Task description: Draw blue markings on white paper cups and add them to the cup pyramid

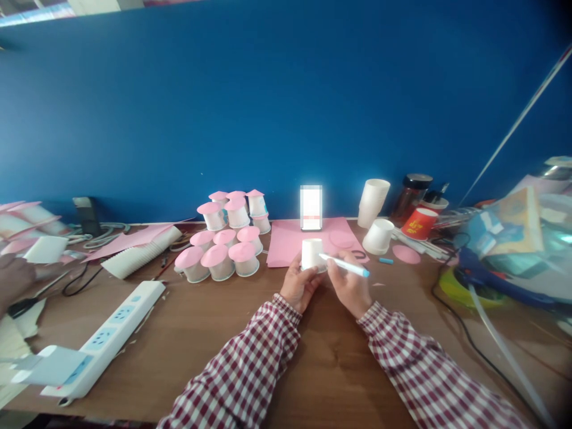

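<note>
My left hand (pixel 300 284) is wrapped round the lower part of a white paper cup (pixel 311 253), which is upside down above the table. Between the fingers of my right hand (pixel 349 287) is a white marker with a light blue end (pixel 353 266), its tip at the cup's right side. Behind the cup lies a stack of pink paper (pixel 286 241), with scissors (pixel 358 254) partly visible on it. A small blue pen cap (pixel 385 261) lies to the right. Another upturned white cup (pixel 378 236) stands near a tall stack of white cups (pixel 373 202).
Several cups with pink paper cone tops (pixel 217 255) stand at left. A lit phone (pixel 311 208) leans at the blue partition. A power strip (pixel 105 339) lies front left; at right are a red cup (pixel 420 223) and a tape dispenser (pixel 487 274). Another person's hand (pixel 15 277) shows far left.
</note>
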The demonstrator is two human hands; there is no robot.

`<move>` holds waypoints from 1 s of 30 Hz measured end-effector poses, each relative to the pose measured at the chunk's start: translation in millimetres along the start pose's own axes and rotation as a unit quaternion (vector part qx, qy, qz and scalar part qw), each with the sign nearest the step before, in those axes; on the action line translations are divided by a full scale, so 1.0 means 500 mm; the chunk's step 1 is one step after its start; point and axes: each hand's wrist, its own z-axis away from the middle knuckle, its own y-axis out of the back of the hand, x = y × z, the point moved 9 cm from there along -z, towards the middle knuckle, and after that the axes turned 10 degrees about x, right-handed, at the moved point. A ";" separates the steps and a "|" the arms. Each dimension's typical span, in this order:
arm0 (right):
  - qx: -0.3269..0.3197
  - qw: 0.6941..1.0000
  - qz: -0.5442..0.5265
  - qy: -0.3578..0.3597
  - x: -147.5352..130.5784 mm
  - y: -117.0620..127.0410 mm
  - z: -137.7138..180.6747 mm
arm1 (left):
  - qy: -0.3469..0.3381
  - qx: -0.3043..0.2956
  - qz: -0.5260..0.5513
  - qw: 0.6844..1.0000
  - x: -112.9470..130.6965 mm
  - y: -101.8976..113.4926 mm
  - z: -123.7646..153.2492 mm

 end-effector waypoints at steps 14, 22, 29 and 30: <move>-0.007 1.000 -0.011 -0.009 0.000 -0.001 0.000 | 0.004 -0.001 -0.005 1.000 -0.003 0.002 -0.001; 0.001 1.000 -0.005 0.000 -0.001 0.002 0.000 | 0.010 -0.009 0.001 1.000 -0.001 -0.001 -0.001; -0.003 1.000 -0.014 -0.002 -0.001 -0.001 0.000 | 0.017 -0.003 0.012 1.000 0.000 0.000 0.002; -0.004 1.000 -0.015 -0.003 -0.001 -0.001 0.000 | 0.016 -0.004 0.011 1.000 0.001 0.000 0.002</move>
